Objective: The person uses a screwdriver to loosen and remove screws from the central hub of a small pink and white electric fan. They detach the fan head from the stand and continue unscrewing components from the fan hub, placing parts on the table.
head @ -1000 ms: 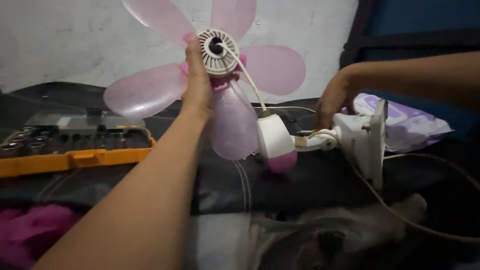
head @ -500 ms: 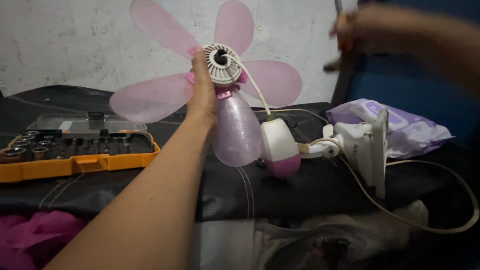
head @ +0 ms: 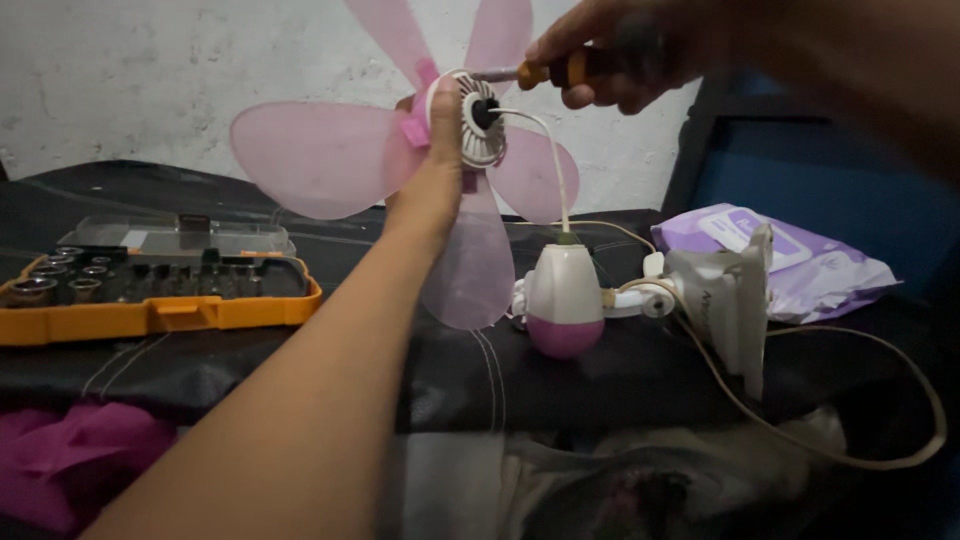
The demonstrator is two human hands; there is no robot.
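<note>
Pink fan (head: 440, 150) held upright, screwdriver (head: 545, 72) apparently at hub

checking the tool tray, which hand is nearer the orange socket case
Left. The left hand grips the fan hub above and right of the orange socket case; the right hand holds a screwdriver farther right.

My left hand (head: 437, 170) covers part of the fan hub (head: 478, 118), the top blades (head: 500, 30) run off the upper edge, my right hand (head: 625, 55) is blurred, and the screwdriver (head: 545, 72) tip is too small to tell.
</note>
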